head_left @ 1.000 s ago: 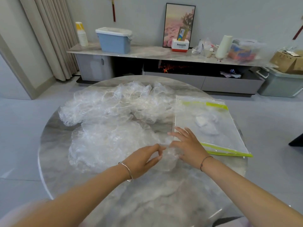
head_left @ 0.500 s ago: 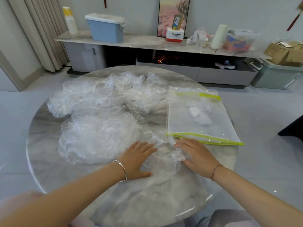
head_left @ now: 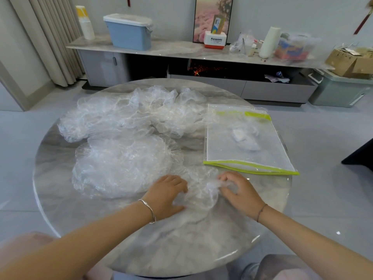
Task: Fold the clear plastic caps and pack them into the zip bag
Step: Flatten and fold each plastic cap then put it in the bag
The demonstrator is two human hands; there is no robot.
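One clear plastic cap lies crumpled on the round marble table between my hands. My left hand grips its left side with curled fingers. My right hand pinches the bunched right edge. Just left of it lies a flattened cap, and a heap of several more caps sits behind. The zip bag, clear with yellow-green edges, lies flat at the right and holds a folded cap.
The table's rim curves close to my body at the bottom. Beyond the table stands a long low cabinet carrying a blue bin, boxes and bottles. A green storage box sits on the floor at the far right.
My hands went from pinching the cap together, to pressing it flat, to now curling their fingers and gathering its edges. The view has shifted slightly downward.
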